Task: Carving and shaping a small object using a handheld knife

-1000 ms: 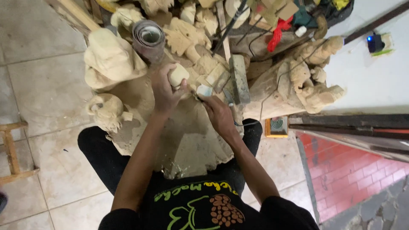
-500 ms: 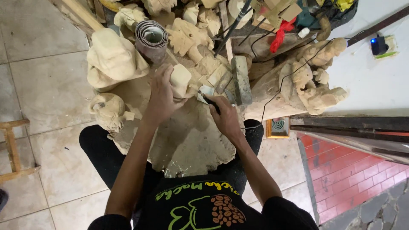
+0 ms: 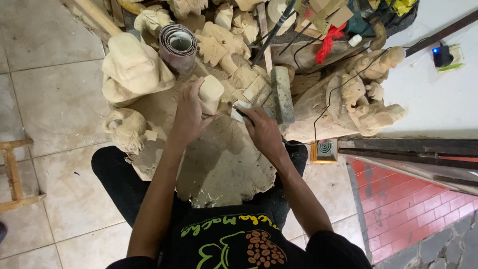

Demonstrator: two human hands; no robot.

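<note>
Two hands at work: left hand [image 3: 188, 112] gripping pale wood block [image 3: 211, 93] above dusty slab [image 3: 219, 164]; right hand [image 3: 263, 130] pinching small blade [image 3: 238, 112]. Best cutting away from fingers, shallow.

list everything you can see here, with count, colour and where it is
wood block: 1, pale, in the left hand
small tool: 1, pale tip, in the right hand
sandpaper roll: 1, grey-brown, above the left hand
carved figures: several, pale wood, left, top and right
dusty cloth: 1, beige, over the lap
red rag: 1, top right
stool: 1, wooden, partly seen at left edge
tiled floor: grey-white
left hand: 1, gripping the block
right hand: 1, gripping the tool
</note>
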